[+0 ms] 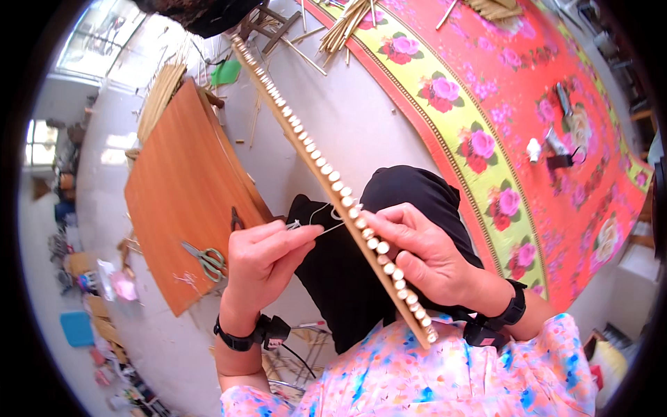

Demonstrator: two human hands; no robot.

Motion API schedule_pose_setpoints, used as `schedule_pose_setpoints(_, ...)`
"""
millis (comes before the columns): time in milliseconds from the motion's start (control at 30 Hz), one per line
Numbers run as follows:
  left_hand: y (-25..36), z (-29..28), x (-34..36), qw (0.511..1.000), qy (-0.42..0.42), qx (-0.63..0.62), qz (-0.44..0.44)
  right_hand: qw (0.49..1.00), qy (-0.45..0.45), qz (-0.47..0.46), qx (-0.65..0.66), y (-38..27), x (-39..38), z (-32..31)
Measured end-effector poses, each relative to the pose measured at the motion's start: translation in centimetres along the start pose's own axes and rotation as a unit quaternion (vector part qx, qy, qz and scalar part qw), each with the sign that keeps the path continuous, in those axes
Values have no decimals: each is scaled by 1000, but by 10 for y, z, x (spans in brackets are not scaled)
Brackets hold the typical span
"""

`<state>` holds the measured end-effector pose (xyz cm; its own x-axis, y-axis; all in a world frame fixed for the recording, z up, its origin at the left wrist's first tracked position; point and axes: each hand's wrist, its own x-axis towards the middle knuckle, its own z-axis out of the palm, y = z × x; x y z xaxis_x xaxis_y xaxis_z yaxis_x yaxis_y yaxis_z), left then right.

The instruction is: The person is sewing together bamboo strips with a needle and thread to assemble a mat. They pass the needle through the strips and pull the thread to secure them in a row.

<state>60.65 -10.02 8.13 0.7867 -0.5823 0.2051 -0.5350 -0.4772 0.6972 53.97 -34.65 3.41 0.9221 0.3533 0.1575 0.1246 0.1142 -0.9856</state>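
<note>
A long wooden strip (300, 148) slants across my lap from the far left to the near right. Along it runs a dense row of pale round stick ends (326, 169). My right hand (431, 260) grips the strip from the right, thumb and fingers against the stick ends near its lower half. To the left of the strip, my left hand (264, 260) pinches a thin white string (333, 228) between thumb and fingers. The string stretches toward the strip, and a loose loop of it lies over my dark trousers. Where it passes among the sticks is hard to make out.
Left of me stands a brown wooden board (184, 201), with green-handled scissors (208, 263) and a dark-handled tool (236, 219) at its near edge. Bundled thin sticks (158, 97) lie behind it. A red floral cloth (479, 83) at right carries more sticks (347, 28) and small tools.
</note>
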Motion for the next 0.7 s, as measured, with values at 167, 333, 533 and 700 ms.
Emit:
schedule_pose_setpoints(167,5,-4,1,999,-20,4,-40,999,4,-48,24,12,4,1)
schedule_pose_setpoints(333,7,-6,5,997,-43,-3,-65,998,-2,-52,35,18,4,-6)
schedule_pose_setpoints(533,14,-7,5,992,-65,8,-112,998,-25,-30,58,14,11,-13)
schedule_pose_setpoints(700,19,-8,13,990,-92,32,-105,999,43,-19,-4,8,22,-16)
